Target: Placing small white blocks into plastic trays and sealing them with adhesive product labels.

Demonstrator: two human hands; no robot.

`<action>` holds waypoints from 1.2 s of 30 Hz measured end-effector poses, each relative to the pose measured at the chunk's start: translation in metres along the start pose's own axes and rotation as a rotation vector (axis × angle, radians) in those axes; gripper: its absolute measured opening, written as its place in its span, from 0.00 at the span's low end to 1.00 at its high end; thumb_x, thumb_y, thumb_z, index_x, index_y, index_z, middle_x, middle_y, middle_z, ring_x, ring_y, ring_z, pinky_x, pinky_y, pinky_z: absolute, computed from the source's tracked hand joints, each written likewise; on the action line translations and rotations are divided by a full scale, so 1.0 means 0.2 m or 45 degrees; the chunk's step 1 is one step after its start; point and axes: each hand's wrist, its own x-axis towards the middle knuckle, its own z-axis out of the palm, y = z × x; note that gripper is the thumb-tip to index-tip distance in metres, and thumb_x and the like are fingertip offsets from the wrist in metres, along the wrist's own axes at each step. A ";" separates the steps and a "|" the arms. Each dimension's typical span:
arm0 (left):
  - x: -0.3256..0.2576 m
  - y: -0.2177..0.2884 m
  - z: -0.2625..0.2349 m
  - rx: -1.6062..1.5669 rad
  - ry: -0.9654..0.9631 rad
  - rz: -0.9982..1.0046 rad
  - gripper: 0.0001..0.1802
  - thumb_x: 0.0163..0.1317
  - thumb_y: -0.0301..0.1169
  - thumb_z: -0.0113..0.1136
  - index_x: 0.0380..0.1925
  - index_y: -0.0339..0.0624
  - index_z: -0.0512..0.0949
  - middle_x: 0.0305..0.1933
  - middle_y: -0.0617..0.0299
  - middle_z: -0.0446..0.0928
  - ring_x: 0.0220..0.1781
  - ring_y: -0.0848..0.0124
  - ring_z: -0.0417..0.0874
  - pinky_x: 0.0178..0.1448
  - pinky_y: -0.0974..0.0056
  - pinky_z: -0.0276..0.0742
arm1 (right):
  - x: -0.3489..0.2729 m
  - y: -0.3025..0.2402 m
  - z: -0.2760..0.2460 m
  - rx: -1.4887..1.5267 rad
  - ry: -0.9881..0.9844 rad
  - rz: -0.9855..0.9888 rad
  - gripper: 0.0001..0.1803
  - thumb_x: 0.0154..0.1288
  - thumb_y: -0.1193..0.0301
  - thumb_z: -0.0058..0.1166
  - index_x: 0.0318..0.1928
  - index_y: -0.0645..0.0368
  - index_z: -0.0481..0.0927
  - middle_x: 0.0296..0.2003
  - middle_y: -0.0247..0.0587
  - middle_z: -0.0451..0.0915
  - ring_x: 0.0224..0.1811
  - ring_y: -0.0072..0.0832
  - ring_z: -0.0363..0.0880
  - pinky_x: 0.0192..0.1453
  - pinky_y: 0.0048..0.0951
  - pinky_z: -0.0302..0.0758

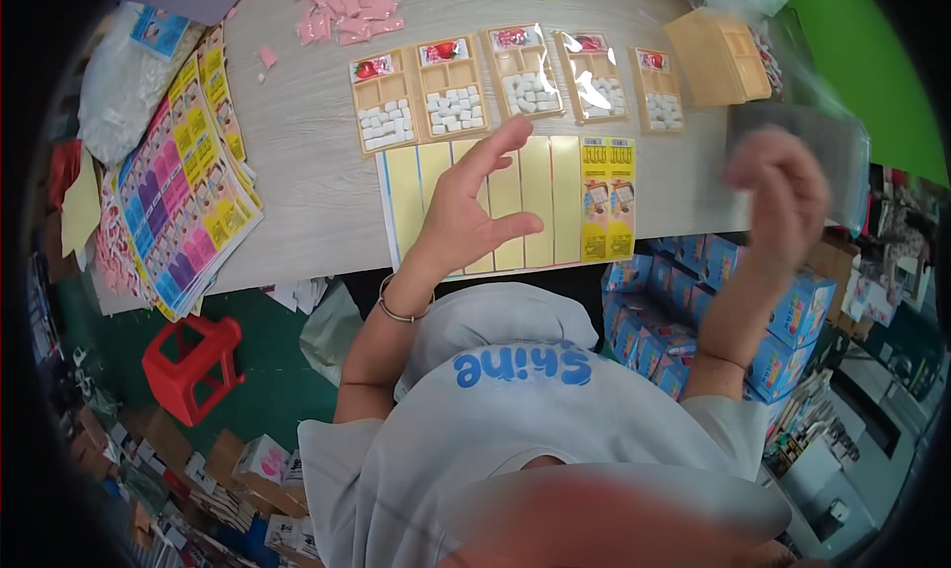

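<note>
My left hand (482,200) hovers with fingers and thumb spread, holding nothing. Beneath it lies a sheet of yellow printed cards (535,192), two of them showing their printed side at the right end. Just beyond stand several small tan trays in a row, one being this tray (454,88); each holds white pellets and a red-printed sachet. My right hand (783,187) is raised at the right, its fingers bent and smeared by motion, so I cannot tell whether anything is in them. Nearest to it is a stack of transparent plastic bags (837,147) at the table's right edge.
Stacked tan trays (715,58) stand at the back right. Pink sachets (342,3) lie scattered at the back. On the left are printed card sheets (183,187) and a bag of white pellets (129,98). Blue boxes (654,315) and a red stool (193,365) stand below.
</note>
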 end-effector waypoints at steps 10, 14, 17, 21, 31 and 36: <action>0.25 -0.17 -0.28 0.578 0.416 -0.303 0.33 0.63 0.30 0.71 0.66 0.31 0.72 0.40 0.53 0.84 0.39 0.66 0.85 0.42 0.65 0.80 | 0.25 0.85 0.93 -0.150 -0.156 0.552 0.17 0.68 0.64 0.66 0.45 0.67 0.82 0.28 0.39 0.84 0.30 0.25 0.84 0.34 0.27 0.79; 0.31 -0.24 -0.24 1.319 0.278 -0.036 0.32 0.62 0.27 0.66 0.67 0.33 0.71 0.66 0.48 0.75 0.68 0.53 0.75 0.64 0.52 0.74 | 0.26 0.83 0.98 -1.065 -0.137 0.125 0.18 0.65 0.67 0.66 0.50 0.66 0.83 0.37 0.52 0.85 0.33 0.43 0.86 0.36 0.42 0.81; 0.38 -0.34 -0.16 1.308 0.092 0.163 0.33 0.65 0.31 0.63 0.69 0.33 0.69 0.75 0.48 0.66 0.77 0.49 0.65 0.74 0.48 0.66 | 0.21 0.73 0.93 -1.089 -0.110 0.123 0.19 0.65 0.68 0.66 0.54 0.64 0.83 0.43 0.52 0.83 0.34 0.43 0.86 0.37 0.43 0.82; 0.36 -0.46 -0.08 1.470 -0.030 0.206 0.40 0.69 0.47 0.60 0.74 0.33 0.64 0.80 0.45 0.59 0.84 0.49 0.53 0.84 0.46 0.48 | 0.13 0.46 0.51 -0.762 0.270 -0.153 0.19 0.66 0.79 0.66 0.57 0.57 0.85 0.41 0.37 0.83 0.33 0.20 0.79 0.33 0.20 0.77; 0.45 -0.41 -0.01 1.373 -0.024 0.149 0.48 0.70 0.54 0.59 0.76 0.29 0.58 0.83 0.36 0.49 0.86 0.46 0.47 0.84 0.41 0.43 | 0.01 0.04 -1.12 -1.911 0.507 0.358 0.31 0.67 0.48 0.67 0.60 0.58 0.85 0.45 0.37 0.87 0.48 0.28 0.84 0.52 0.37 0.80; 0.30 -0.15 -0.01 1.196 0.000 0.208 0.45 0.71 0.47 0.61 0.76 0.29 0.56 0.82 0.35 0.50 0.84 0.43 0.49 0.82 0.37 0.44 | 0.02 -0.12 -1.26 -1.143 0.408 0.668 0.25 0.67 0.52 0.68 0.52 0.60 0.88 0.36 0.29 0.86 0.36 0.18 0.81 0.41 0.23 0.76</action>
